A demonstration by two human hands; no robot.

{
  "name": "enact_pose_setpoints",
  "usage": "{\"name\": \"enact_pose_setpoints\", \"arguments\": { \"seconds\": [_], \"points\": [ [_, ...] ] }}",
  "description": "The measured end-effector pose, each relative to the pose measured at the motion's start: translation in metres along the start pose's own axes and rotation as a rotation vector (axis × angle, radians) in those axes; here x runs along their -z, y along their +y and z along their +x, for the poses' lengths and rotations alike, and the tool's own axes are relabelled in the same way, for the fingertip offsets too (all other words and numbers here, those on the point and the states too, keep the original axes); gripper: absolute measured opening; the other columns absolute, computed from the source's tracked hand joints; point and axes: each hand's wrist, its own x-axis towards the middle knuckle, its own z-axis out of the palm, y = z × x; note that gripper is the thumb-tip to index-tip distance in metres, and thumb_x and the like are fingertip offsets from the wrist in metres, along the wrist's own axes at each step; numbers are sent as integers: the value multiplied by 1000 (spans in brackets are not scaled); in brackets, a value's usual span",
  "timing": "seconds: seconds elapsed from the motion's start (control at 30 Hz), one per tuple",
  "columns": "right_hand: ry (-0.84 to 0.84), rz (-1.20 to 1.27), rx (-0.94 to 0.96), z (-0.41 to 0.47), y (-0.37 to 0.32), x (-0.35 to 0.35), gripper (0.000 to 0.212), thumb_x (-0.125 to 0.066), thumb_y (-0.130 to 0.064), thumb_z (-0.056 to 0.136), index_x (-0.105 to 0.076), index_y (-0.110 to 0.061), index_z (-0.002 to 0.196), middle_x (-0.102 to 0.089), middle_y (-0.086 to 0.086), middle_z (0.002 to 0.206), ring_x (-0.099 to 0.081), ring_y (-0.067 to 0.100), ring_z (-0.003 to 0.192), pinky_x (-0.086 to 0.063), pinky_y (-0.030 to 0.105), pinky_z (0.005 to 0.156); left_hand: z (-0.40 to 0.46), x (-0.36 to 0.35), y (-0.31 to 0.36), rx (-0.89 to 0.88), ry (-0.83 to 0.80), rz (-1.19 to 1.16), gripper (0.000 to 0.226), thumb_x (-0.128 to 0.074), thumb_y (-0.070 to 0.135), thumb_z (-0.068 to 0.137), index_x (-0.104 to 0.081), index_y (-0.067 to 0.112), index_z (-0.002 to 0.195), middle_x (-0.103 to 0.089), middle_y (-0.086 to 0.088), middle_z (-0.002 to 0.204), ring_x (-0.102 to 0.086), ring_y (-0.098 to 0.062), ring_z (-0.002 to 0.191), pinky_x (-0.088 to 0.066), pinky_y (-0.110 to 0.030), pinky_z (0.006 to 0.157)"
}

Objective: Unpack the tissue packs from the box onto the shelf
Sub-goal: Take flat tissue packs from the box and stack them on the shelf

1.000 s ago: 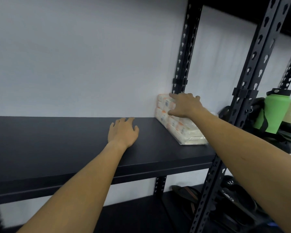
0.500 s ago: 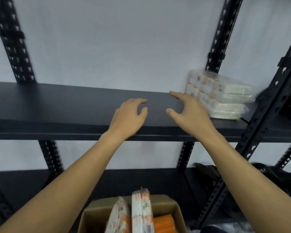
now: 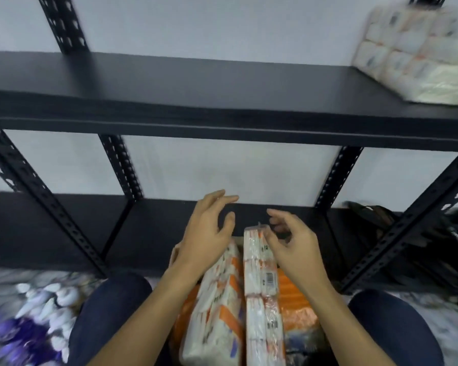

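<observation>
Shelf (image 3: 222, 83) left, both hands now over packs (image 3: 259, 286).

Both hands, left (image 3: 205, 235) and right (image 3: 292, 245), hover empty-fingered above upright tissue packs (image 3: 261, 294) below the black shelf (image 3: 196, 83).

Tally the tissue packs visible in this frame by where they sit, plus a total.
On the upper shelf: 1 shelf pack
Standing between the knees, under the hands: 2, left pack and right pack
Total: 3; anything deeper is hidden.
</observation>
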Motion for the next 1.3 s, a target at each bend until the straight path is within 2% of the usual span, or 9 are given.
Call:
{"name": "enact_pose_setpoints", "arguments": {
  "seconds": [0.1,0.23,0.37,0.43,0.53,0.67,0.8,1.17,1.3],
  "points": [
    [-105,-23,-111,-30,30,-20,45,-63,-34,94,-48,-39,137,-54,-16,127,-52,-4,113,-48,31,98,-25,-21,-30,175,-96,35,39,-51,29,97,-53,33,136,-42,9,145,-36,-6,134,-33,-40,115],
    [-215,129,-260,-49,41,-38,60,-58,-49,93,-22,-58,141,-39,-17,134,-38,-25,106,-33,9,84,-46,-39,-48,261,-201,38,41,-50,39,97,-48,33,138,-45,9,144,-42,-8,130,-31,-29,112],
    [-222,216,-303,-48,47,-52,71,-61,-46,93,-12,-62,143,-40,-15,136,-44,-13,111,-40,13,83,-53,-58,-51,340,-308,3,46,-47,47,97,-37,43,141,-34,12,150,-36,-11,136,-36,-40,111],
    [-200,264,-324,-47,52,-58,67,-60,-48,93,-13,-71,136,-40,-16,139,-49,-4,116,-48,25,92,-52,-63,-54,362,-326,38,49,-47,45,98,-33,42,145,-26,12,154,-31,-13,139,-36,-42,112],
    [-192,356,-392,-42,59,-63,62,-59,-48,93,-17,-83,122,-47,-14,138,-55,6,117,-53,41,96,-49,-63,-64,394,-323,-6,46,-50,45,96,-36,47,139,-29,16,151,-37,-11,133,-42,-39,105],
    [-236,392,-433,-38,71,-65,74,-59,-57,81,-16,-73,138,-49,-12,139,-57,12,120,-52,48,97,-50,-62,-73,391,-331,-48,50,-59,38,92,-39,47,136,-33,21,147,-53,-6,115,-55,-38,90],
    [-249,360,-444,-36,75,-68,78,-59,-64,75,-14,-73,139,-46,-9,141,-57,14,120,-52,49,97,-50,-63,-76,370,-309,-67,52,-64,30,91,-42,43,136,-37,20,144,-52,-2,108,-55,-32,88],
    [-165,351,-409,-35,69,-62,65,-65,-44,89,-26,-77,129,-53,-12,134,-61,12,114,-57,47,91,-51,-61,-76,359,-234,-49,51,-66,28,90,-48,38,137,-47,12,143,-50,-4,116,-46,-28,96],
    [-117,369,-358,-36,58,-52,64,-65,-32,93,-32,-66,137,-57,-17,129,-61,3,111,-56,31,87,-53,-56,-71,340,-224,-56,52,-66,28,91,-48,39,138,-46,13,145,-50,-2,115,-49,-28,96]
  ]
}}
